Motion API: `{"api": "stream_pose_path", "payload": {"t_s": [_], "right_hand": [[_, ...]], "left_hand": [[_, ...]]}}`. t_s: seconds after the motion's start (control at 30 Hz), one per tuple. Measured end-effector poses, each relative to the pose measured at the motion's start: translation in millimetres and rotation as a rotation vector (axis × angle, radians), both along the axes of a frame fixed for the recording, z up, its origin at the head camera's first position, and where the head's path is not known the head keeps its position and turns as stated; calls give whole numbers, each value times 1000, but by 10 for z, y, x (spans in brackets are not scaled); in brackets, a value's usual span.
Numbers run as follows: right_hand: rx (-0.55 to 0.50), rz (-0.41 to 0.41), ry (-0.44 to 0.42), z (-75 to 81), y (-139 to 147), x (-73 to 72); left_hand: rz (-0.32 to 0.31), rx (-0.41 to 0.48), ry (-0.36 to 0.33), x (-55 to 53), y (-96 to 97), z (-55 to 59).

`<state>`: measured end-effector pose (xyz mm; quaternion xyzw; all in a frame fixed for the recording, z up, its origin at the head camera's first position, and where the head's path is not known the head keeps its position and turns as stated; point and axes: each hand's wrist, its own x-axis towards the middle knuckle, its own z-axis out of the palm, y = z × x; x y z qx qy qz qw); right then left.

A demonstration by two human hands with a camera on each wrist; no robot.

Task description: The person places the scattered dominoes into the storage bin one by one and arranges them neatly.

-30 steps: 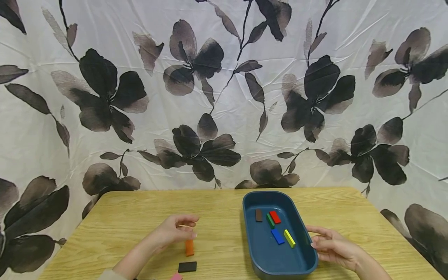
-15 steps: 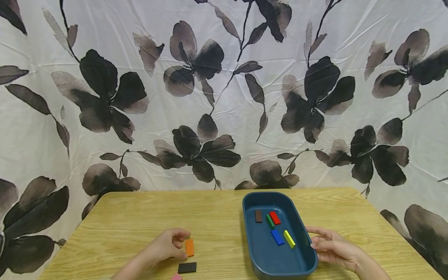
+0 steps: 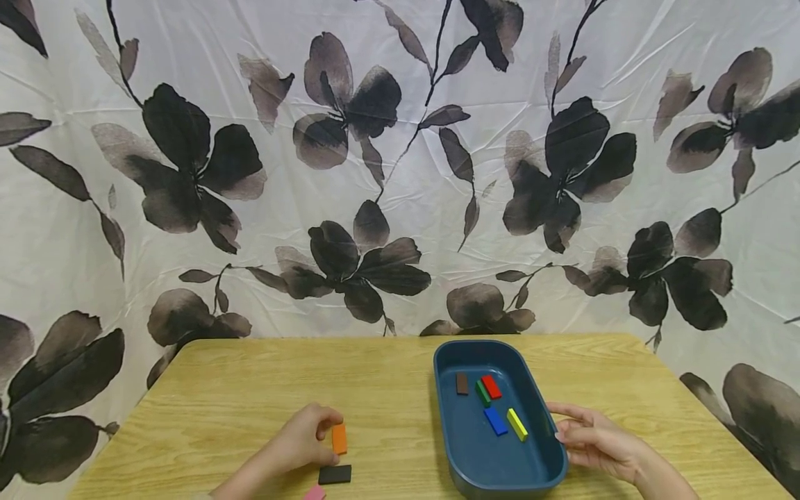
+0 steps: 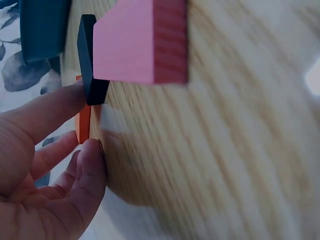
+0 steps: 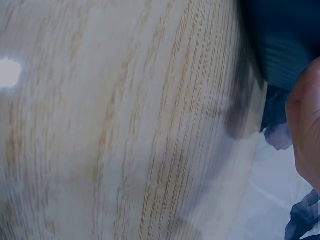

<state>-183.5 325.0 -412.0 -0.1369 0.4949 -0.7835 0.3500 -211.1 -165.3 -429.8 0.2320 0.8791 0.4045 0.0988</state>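
Note:
An orange block (image 3: 339, 439) lies on the wooden table. My left hand (image 3: 305, 437) pinches it, with the index finger at its far end and the thumb at its near end. In the left wrist view the orange block (image 4: 83, 122) is partly hidden behind a black block (image 4: 86, 60). Closest to that camera is a pink block (image 4: 125, 42). On the right, my right hand (image 3: 600, 444) touches the outer side of a blue bin (image 3: 445, 437), its fingers relaxed. Only part of the right hand (image 5: 306, 120) shows in the right wrist view.
Inside the bin lie a brown block (image 3: 462, 384), a red block (image 3: 491, 387), a green block (image 3: 483, 393), a blue block (image 3: 496, 421) and a yellow block (image 3: 517, 424). A floral cloth (image 3: 400, 173) hangs behind the table (image 3: 262, 375).
My left hand has come down toward me, from above the orange block to pinching its ends. The right hand and the bin have stayed in place.

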Motion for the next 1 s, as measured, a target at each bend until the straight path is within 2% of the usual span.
{"api": "stream_pose_path", "payload": {"t_s": [0.07,0.17,0.4,0.57,0.87,1.0], "right_hand": [[3,-4,2,6,-1,-2],[5,-7,1,11,-4,-4],[14,-10,6,-2,10,-2],[10,-12,0,5,6,-1],[6,-21,-13,26,-15,2],[3,-22,-15,24,-13,9]], "left_hand": [[5,-9,11,-3,3,7],[19,18,-8,-6,-6,2],[92,142,-159,20,-11,62],[123,198,-204,43,19,102],[184,296,-185,42,93,127],[219,311,-195,44,130,155]]}}
